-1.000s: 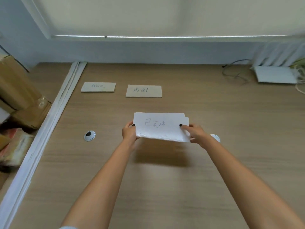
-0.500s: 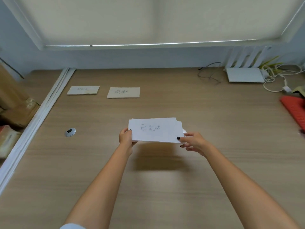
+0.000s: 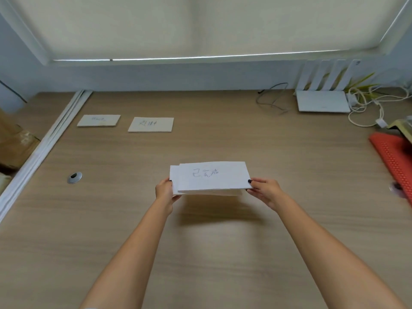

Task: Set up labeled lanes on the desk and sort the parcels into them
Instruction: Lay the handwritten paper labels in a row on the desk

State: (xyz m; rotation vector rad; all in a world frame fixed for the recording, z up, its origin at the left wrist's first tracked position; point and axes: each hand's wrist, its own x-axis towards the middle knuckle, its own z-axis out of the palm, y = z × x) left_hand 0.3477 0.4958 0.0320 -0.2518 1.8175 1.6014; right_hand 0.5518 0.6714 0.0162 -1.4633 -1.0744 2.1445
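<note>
White paper, a folded label card (image 3: 209, 177) with handwriting on its top face, was pinched at both short ends: the left hand (image 3: 165, 190) gripped the left edge with thumb on top and fingers underneath, and the right hand (image 3: 266, 191) gripped the right edge the same way. Each grip was narrow, closed on the card's thickness alone. The card was held level and clear of the surface (image 3: 211, 253), its shadow falling on the wood just below, with the writing facing up, probably so it could be read and squared before being set down.

Farther out, toward the back left, two more cards already lay flat: a far-left label (image 3: 98, 120) and a second label (image 3: 151, 124) just beside it, side by side in a row but apart. That spacing suggested lane headings, so the held card was likely meant for the bare stretch to the right of them. A round metal grommet (image 3: 74, 177) sat in the surface to the left. Brown cardboard parcels (image 3: 15, 143) waited beyond the white rail at the left edge, not yet sorted. A white router (image 3: 323, 101) with cables stood at the back right, and a red mat (image 3: 396, 157) lay at the right edge.
</note>
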